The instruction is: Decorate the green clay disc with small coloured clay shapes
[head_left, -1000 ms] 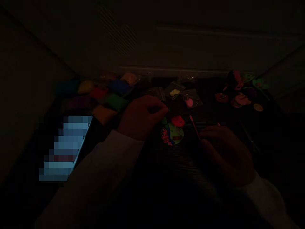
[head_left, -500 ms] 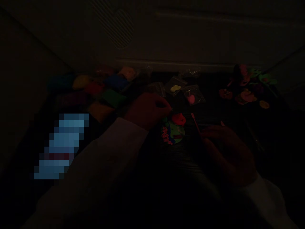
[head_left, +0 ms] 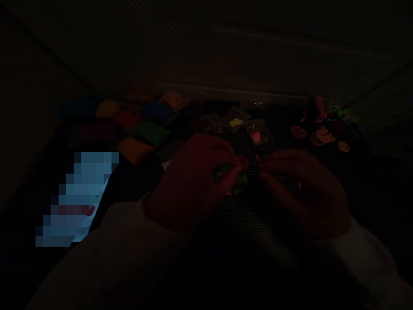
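The scene is very dark. My left hand point(head_left: 196, 181) reaches over a small round clay piece point(head_left: 240, 185) with green and other colours on it. Its thumb and fingers are closed at a red clay lump point(head_left: 243, 162) on the piece's far edge, and the hand hides much of the piece. To the right, my right hand point(head_left: 300, 189) pinches a thin pink modelling tool point(head_left: 257, 159). The tool's flat tip points up and away, close to the red lump but apart from it. Another pink end point(head_left: 299, 185) shows by the right hand's fingers.
Several coloured clay packs, among them a green pack point(head_left: 153, 132) and an orange pack point(head_left: 135, 150), lie at left. A lit screen point(head_left: 80, 198) is beside my left forearm. Small clear bags point(head_left: 258, 131) lie behind the hands. Finished-looking clay figures point(head_left: 322, 135) stand at back right.
My left hand has come down and nearer onto the clay piece, its fingers now at the red lump. My right hand has shifted slightly left and up, covering more of the pink tool.
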Demonstrator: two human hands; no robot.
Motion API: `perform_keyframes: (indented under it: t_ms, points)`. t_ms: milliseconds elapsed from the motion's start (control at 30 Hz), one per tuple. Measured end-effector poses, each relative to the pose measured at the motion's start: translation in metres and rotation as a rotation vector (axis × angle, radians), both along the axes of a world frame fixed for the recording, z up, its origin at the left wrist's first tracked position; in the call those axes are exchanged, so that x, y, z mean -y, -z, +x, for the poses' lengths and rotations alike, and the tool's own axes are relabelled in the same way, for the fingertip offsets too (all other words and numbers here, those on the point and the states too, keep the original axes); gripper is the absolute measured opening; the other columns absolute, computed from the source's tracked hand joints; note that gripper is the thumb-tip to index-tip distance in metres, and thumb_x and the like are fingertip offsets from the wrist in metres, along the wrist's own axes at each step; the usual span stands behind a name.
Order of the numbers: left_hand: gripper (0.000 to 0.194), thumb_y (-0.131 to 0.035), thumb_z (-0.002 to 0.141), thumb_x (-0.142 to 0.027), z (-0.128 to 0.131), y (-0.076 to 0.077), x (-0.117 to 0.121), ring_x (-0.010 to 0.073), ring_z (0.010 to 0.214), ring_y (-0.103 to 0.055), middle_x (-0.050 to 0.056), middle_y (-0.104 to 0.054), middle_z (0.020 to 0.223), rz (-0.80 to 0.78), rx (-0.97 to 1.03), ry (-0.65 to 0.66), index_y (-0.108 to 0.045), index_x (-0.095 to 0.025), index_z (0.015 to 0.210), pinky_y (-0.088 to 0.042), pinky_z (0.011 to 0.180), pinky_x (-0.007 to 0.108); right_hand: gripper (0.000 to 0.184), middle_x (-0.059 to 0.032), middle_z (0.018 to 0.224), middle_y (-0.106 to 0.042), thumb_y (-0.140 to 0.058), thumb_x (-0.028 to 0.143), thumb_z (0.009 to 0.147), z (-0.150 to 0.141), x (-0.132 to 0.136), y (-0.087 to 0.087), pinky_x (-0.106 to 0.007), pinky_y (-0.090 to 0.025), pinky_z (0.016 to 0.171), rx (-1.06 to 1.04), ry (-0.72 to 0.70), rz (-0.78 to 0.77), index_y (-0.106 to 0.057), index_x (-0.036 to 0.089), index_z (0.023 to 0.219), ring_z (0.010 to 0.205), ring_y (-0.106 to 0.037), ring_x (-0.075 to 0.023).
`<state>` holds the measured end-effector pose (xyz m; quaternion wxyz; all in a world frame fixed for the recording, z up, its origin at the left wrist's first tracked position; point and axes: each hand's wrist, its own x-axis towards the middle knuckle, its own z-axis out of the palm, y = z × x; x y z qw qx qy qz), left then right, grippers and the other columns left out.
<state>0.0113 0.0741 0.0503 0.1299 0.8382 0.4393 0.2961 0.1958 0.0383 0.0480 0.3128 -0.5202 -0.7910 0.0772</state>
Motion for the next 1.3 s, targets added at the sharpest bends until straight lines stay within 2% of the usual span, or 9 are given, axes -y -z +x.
perform_keyframes:
  t_ms: [167,500,700,800,867,967,1067,1167,1300]
  points:
    - [0.009,-0.056,0.071,-0.023,-0.002,-0.002,0.007,0.0099,0.086,-0.052,-0.002,-0.060,0.087,0.076,0.015,0.052,-0.062,-0.021,0.076,-0.041,0.079,0.023,0.018,-0.0024,0.097,-0.059,-0.056,0.022,0.073,-0.007,-0.002,-0.001,-0.037,-0.041,0.080,0.079,-0.052,0.065,-0.059,0.022,0.090,0.092,-0.053,-0.0176]
    - [0.011,-0.052,0.074,-0.024,-0.001,-0.001,0.011,0.0125,0.093,-0.049,-0.002,-0.059,0.092,0.040,-0.069,0.054,-0.061,-0.023,0.079,-0.040,0.083,0.027,0.016,-0.0025,0.097,-0.059,-0.055,0.025,0.073,-0.011,-0.003,-0.002,-0.036,-0.040,0.080,0.142,-0.063,0.078,-0.059,0.022,0.089,0.092,-0.053,-0.0176]
    - [0.010,-0.051,0.075,-0.025,-0.001,-0.001,0.011,0.0114,0.092,-0.049,-0.003,-0.058,0.091,0.055,-0.075,0.058,-0.060,-0.023,0.079,-0.039,0.083,0.025,0.015,-0.0028,0.097,-0.059,-0.055,0.025,0.073,-0.011,-0.003,0.000,-0.036,-0.040,0.079,0.131,-0.070,0.060,-0.060,0.021,0.086,0.092,-0.053,-0.0176]
    - [0.012,-0.051,0.075,-0.026,-0.002,-0.001,0.011,0.0121,0.090,-0.050,-0.003,-0.058,0.092,0.032,-0.054,0.014,-0.059,-0.024,0.084,-0.040,0.081,0.024,0.015,-0.0025,0.097,-0.060,-0.055,0.024,0.073,-0.009,-0.004,0.001,-0.035,-0.042,0.080,0.092,-0.063,0.031,-0.060,0.021,0.086,0.092,-0.053,-0.0178]
    - [0.023,-0.052,0.073,-0.029,-0.005,0.003,0.014,0.0146,0.093,-0.050,-0.001,-0.057,0.097,0.008,-0.036,-0.068,-0.055,-0.023,0.096,-0.039,0.083,0.027,0.015,-0.0023,0.096,-0.060,-0.056,0.024,0.072,-0.007,-0.006,0.003,-0.035,-0.042,0.080,0.044,-0.054,0.000,-0.060,0.021,0.086,0.092,-0.054,-0.0176]
    - [0.054,-0.057,0.068,-0.036,-0.008,0.018,0.022,0.0200,0.102,-0.046,0.004,-0.052,0.109,-0.059,-0.035,-0.179,-0.040,-0.020,0.117,-0.036,0.088,0.033,0.013,-0.0019,0.093,-0.060,-0.058,0.022,0.071,-0.001,-0.011,0.009,-0.034,-0.044,0.079,-0.065,-0.043,-0.045,-0.060,0.022,0.084,0.089,-0.055,-0.0166]
    - [0.076,-0.060,0.063,-0.043,-0.006,0.036,0.034,0.0240,0.106,-0.041,0.008,-0.048,0.114,-0.168,-0.099,-0.198,-0.026,-0.017,0.126,-0.031,0.092,0.041,0.011,-0.0013,0.091,-0.060,-0.058,0.021,0.071,0.004,-0.015,0.016,-0.033,-0.044,0.079,-0.184,-0.018,-0.093,-0.060,0.022,0.082,0.087,-0.056,-0.0156]
    - [0.084,-0.060,0.062,-0.046,0.001,0.046,0.042,0.0270,0.107,-0.039,0.011,-0.045,0.116,-0.275,-0.174,-0.231,-0.018,-0.017,0.130,-0.030,0.090,0.045,0.009,-0.0014,0.090,-0.060,-0.059,0.021,0.070,0.008,-0.018,0.020,-0.032,-0.045,0.079,-0.286,0.023,-0.171,-0.061,0.022,0.079,0.086,-0.057,-0.0155]
    - [0.088,-0.060,0.062,-0.043,0.011,0.050,0.044,0.0284,0.107,-0.039,0.010,-0.046,0.115,-0.298,-0.182,-0.302,-0.011,-0.018,0.131,-0.029,0.089,0.046,0.005,-0.0012,0.088,-0.061,-0.059,0.021,0.070,0.009,-0.019,0.024,-0.032,-0.046,0.079,-0.406,0.051,-0.265,-0.061,0.021,0.075,0.084,-0.058,-0.0150]
